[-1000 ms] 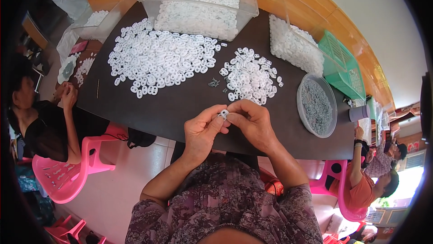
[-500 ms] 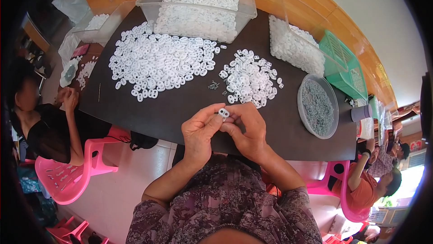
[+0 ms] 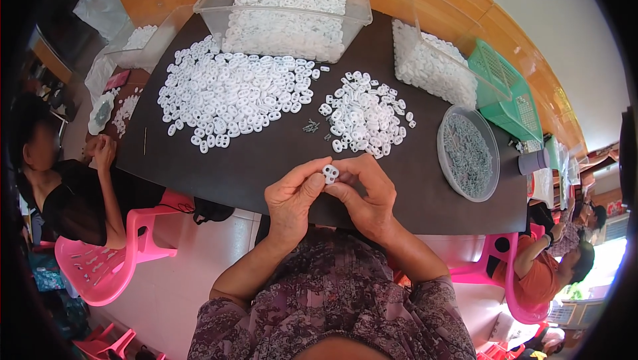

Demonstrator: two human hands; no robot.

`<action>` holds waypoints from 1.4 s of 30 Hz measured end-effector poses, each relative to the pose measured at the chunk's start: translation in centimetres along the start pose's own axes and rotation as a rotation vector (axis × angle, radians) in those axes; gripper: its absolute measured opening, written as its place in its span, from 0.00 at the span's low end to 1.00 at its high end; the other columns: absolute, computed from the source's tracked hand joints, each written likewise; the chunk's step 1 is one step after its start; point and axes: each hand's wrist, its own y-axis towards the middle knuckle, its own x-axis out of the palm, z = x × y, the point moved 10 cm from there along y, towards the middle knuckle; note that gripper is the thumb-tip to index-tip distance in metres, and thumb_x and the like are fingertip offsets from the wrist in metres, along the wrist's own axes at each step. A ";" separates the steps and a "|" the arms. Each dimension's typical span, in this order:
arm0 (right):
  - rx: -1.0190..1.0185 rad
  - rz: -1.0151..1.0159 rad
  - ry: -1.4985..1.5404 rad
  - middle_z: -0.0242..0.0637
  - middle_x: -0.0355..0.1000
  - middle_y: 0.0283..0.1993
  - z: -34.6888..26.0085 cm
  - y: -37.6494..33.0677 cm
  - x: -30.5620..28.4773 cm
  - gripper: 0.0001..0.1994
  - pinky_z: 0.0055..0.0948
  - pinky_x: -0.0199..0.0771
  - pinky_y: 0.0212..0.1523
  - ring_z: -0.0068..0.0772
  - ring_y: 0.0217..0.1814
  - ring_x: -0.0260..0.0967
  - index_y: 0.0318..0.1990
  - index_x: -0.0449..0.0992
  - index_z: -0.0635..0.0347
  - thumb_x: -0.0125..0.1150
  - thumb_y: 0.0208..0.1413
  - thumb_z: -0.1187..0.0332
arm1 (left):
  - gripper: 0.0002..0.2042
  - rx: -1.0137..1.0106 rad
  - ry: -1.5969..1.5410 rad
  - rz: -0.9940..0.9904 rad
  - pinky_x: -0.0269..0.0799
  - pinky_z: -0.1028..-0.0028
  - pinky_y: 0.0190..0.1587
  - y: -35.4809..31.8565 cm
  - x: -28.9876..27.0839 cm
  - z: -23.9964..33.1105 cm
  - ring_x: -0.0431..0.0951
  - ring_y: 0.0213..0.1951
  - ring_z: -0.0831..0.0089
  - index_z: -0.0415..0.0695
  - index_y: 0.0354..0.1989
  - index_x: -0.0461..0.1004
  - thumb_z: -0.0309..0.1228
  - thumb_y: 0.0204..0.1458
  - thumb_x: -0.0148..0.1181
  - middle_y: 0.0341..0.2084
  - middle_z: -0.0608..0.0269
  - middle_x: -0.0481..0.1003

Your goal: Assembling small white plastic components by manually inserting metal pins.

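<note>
Head view: both hands [image 3: 289,206] pinch small white piece [image 3: 330,175], rounded, lobed, dark-holed.

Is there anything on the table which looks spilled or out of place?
Mildly: a few grey pieces lie loose left of the smaller white pile, outside the round tub holding similar ones.

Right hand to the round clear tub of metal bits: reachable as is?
Probably yes: nothing visible stands between the right hand and the round clear tub to its right. The hand is at a small white piece, though, so it'd likely need freeing first.
</note>
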 end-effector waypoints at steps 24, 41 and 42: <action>-0.215 0.043 -0.055 0.40 0.74 0.31 -1.9 -0.5 0.7 0.17 0.27 0.67 0.27 0.33 0.28 0.67 0.41 0.75 0.67 0.66 0.39 0.82 | 0.09 0.147 0.013 0.145 0.69 0.82 0.40 -1.0 -1.2 0.0 0.73 0.35 0.82 0.35 0.41 0.76 0.28 0.57 0.57 0.34 0.65 0.77; -0.226 0.028 -0.082 0.36 0.72 0.30 -2.9 -0.1 1.2 0.15 0.26 0.64 0.26 0.30 0.27 0.64 0.40 0.75 0.66 0.67 0.41 0.80 | 0.11 0.132 0.042 0.106 0.68 0.83 0.41 -0.9 -1.4 1.5 0.72 0.38 0.82 0.35 0.47 0.75 0.26 0.58 0.55 0.37 0.65 0.75; -0.229 0.025 -0.086 0.37 0.72 0.30 -2.9 -0.1 1.3 0.15 0.26 0.64 0.26 0.30 0.27 0.64 0.40 0.75 0.66 0.68 0.41 0.80 | 0.11 0.141 0.054 0.099 0.68 0.84 0.41 -0.9 -1.4 1.6 0.72 0.38 0.82 0.35 0.47 0.75 0.25 0.58 0.55 0.36 0.65 0.75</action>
